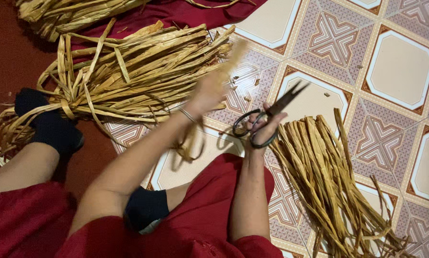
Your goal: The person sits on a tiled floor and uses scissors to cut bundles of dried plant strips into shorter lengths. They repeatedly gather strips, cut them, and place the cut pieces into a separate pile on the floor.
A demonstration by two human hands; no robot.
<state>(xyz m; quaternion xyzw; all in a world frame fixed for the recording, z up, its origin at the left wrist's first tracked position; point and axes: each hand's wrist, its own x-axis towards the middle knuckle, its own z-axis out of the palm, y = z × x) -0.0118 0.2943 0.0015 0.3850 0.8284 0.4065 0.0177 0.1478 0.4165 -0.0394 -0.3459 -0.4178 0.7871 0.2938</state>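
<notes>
- One tied bundle of dried leaf strips (128, 71) lies on the tiled floor (401, 71) at the left; a second bundle (66, 12) above is cut off by the top edge.
- Left hand (209, 91), motion-blurred, grips one strip (231, 57) beside the tied bundle.
- Right hand (264, 126) grips one pair of black scissors (272, 114), blades parted.
- One loose pile of strips (329, 191) at the right, its far end cut off by the picture's bottom edge.
</notes>
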